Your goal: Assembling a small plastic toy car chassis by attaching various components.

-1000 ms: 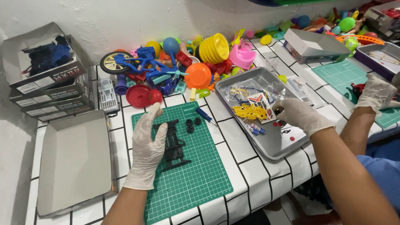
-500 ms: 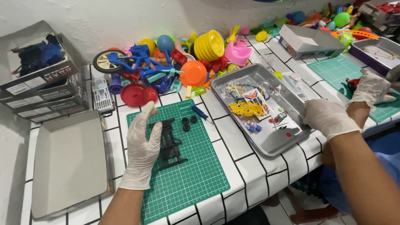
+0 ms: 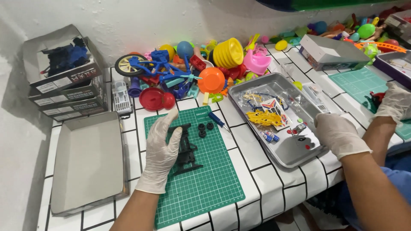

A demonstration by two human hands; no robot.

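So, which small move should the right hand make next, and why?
Probably reach into the metal tray for a part. The right hand rests on the tray's near edge with nothing in it, the small loose parts lie just beside it, and the left hand holds down the black chassis on the green mat.

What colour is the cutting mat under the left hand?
Green with a pale grid, on the cutting mat; head view.

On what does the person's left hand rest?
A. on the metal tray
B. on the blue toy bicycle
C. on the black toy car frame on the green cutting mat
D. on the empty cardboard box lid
C: the left hand lies flat on the black toy car frame on the green cutting mat.
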